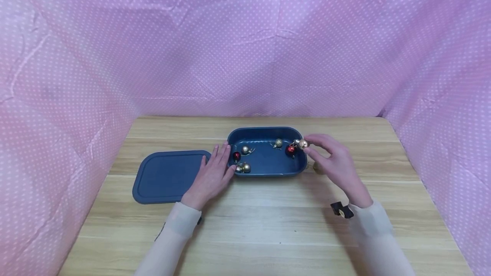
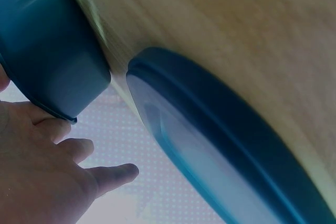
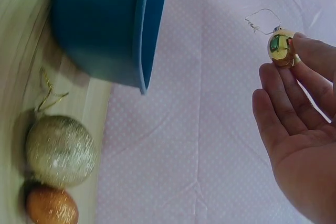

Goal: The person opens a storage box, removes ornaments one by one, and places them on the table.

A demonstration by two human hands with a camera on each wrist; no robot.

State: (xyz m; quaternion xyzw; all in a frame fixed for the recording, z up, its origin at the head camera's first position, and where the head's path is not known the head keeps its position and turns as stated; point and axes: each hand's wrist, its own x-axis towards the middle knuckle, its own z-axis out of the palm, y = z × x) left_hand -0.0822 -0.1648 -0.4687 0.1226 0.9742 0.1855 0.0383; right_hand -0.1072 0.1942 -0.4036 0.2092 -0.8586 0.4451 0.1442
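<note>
1. Sleeved forearms come in from 6 o'clock in the head view. The left hand [image 1: 212,174] lies flat on the wooden table [image 1: 268,220], fingers straight and released, fingertips touching the left end wall of the blue container [image 1: 268,171].
2. At 3 o'clock of the container, the right hand [image 1: 333,163] pinches a shiny gold bauble [image 1: 303,143] between fingertips and thumb, just over the container's right rim.
3. From the right wrist view, the gold bauble [image 3: 282,48] has its cap and thin wire loop pointing away from the palm, toward 11 o'clock; its long axis runs from ball through cap to loop.
4. To do this well, I judge the pinch should stay on the ball, not the wire, and be let go low over the container floor so the bauble does not bounce out.
5. Inside lie red and gold baubles, among them a red one [image 1: 290,150] right by the held one.
6. Beside the container's outer wall, two glittery baubles [image 3: 60,150] rest on the table.
7. At 9 o'clock, the blue lid [image 1: 166,176] lies flat, just beside the left hand.
</note>
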